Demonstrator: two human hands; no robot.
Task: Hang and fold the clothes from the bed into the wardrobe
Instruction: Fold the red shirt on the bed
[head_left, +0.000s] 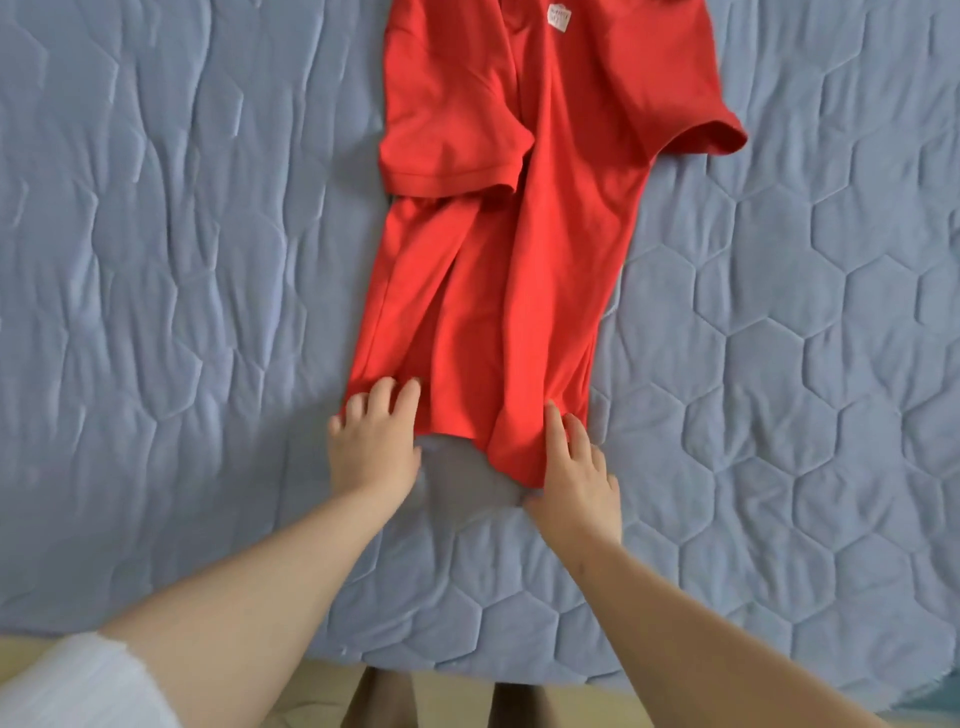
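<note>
Red shirt (493, 286) on blue bed (182, 260)
</note>
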